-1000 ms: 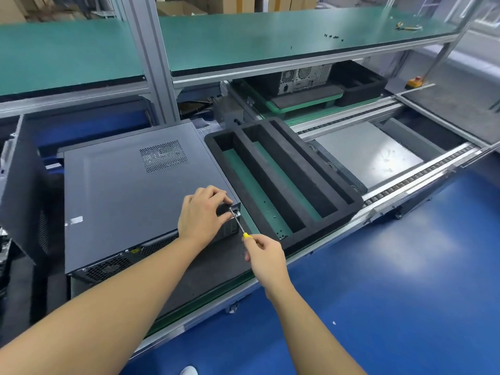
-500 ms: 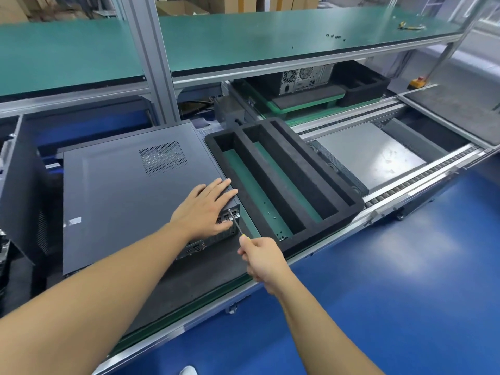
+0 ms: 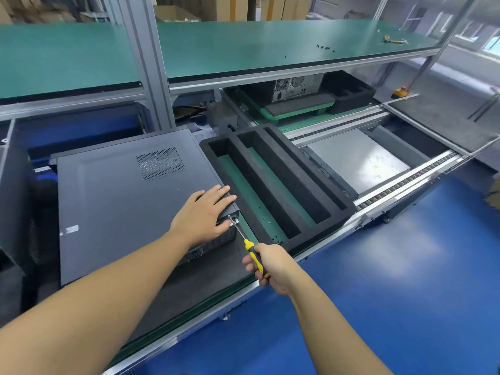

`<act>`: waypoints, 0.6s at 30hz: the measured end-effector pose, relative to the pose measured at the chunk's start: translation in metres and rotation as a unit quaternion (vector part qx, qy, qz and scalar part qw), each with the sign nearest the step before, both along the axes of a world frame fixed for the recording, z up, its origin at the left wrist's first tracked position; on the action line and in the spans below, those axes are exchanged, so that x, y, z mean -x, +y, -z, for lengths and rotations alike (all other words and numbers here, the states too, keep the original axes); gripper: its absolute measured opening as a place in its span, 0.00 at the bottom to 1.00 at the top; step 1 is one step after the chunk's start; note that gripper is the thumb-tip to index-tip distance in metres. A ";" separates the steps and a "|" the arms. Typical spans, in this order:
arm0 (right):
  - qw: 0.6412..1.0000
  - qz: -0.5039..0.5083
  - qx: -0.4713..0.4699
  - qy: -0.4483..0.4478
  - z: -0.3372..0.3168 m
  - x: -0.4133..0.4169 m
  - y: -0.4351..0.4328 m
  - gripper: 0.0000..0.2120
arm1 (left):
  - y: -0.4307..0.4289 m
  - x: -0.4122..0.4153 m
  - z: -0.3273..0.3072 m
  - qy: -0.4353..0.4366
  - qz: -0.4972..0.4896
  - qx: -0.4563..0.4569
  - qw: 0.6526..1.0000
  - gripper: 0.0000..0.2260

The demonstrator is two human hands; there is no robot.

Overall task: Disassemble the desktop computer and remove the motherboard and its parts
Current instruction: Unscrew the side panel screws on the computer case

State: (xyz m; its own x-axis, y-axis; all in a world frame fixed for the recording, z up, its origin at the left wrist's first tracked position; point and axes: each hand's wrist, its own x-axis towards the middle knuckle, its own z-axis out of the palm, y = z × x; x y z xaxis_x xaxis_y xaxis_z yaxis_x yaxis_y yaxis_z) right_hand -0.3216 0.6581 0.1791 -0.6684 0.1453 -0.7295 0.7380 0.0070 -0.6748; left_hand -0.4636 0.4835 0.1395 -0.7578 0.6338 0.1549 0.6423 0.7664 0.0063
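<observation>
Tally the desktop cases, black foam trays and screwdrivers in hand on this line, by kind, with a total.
Desktop cases: 2 (near case, far case under the shelf)
Black foam trays: 2 (near tray, far tray)
Screwdrivers in the hands: 1 (yellow-handled screwdriver, gripped by the right hand; left hand flat on the near case)
Total: 5

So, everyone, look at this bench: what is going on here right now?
A person is working on a desktop computer case that lies flat on the workbench. The left hand rests flat on the case's near right corner, steadying it. The right hand holds a yellow-and-black screwdriver, its tip set against the rear edge at that corner. The cover is on; nothing has come out yet. A black foam tray lies beside the case.
</observation>
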 end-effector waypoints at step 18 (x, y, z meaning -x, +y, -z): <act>0.987 -0.023 -0.148 0.067 0.004 -0.006 -0.011 0.15 | -0.003 -0.004 0.001 0.001 0.020 -0.039 0.999 0.27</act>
